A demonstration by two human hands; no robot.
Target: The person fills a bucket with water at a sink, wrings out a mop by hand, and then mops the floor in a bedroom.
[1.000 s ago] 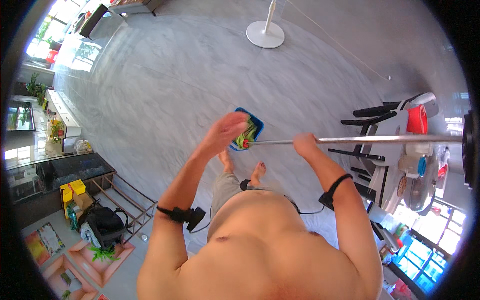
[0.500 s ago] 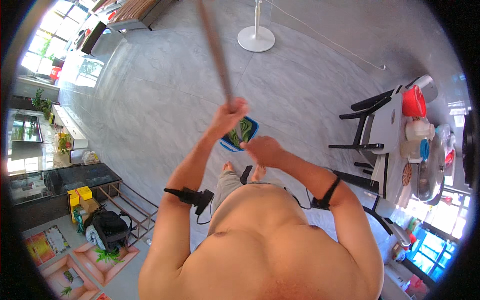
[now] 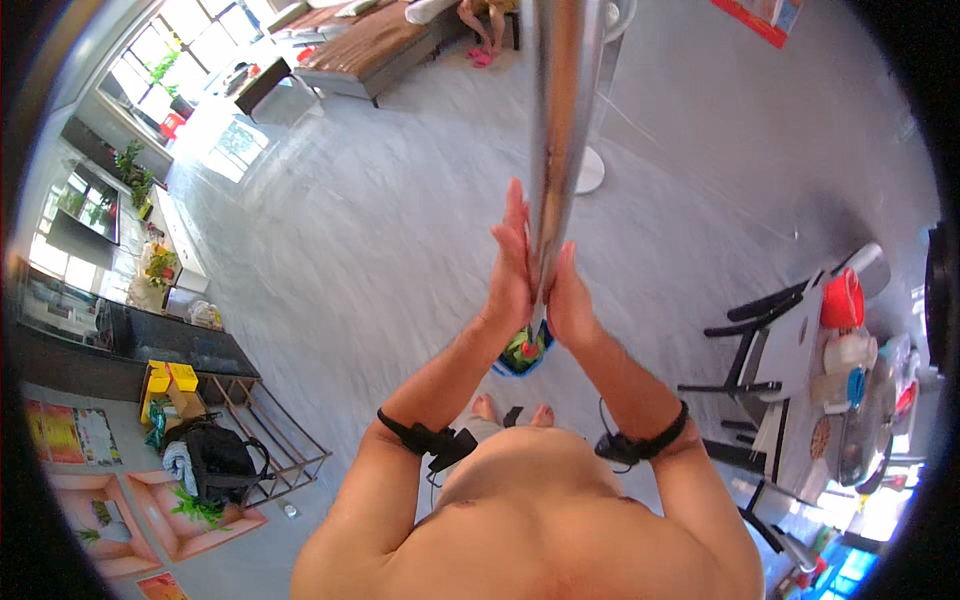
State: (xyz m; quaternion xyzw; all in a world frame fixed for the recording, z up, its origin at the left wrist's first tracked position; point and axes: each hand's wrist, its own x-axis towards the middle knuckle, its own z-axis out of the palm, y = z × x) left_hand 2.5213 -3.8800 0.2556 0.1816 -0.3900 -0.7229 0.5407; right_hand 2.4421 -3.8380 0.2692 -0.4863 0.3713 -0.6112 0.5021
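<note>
L hand (image 3: 512, 282) and R hand (image 3: 572, 303) are flat, fingers extended, w/ metal pole (image 3: 560, 130) held btwn palms. Pole's lower end, w/ red fitting (image 3: 531, 350), meets green strips (image 3: 517, 354) in blue tub (image 3: 516, 374) on floor (image 3: 350, 220).

Floor (image 3: 370, 220): grey, glossy, marbled streaks. On it: blue bin (image 3: 518, 374) ahead of the wearer's bare feet (image 3: 543, 415), partly hidden. Round white stand base (image 3: 592, 172) farther out, thin pale cord (image 3: 700, 181) near it. Brown couch (image 3: 375, 60) at far end, pink footwear (image 3: 483, 60) beside. Black-legged chair (image 3: 745, 345) right.
</note>
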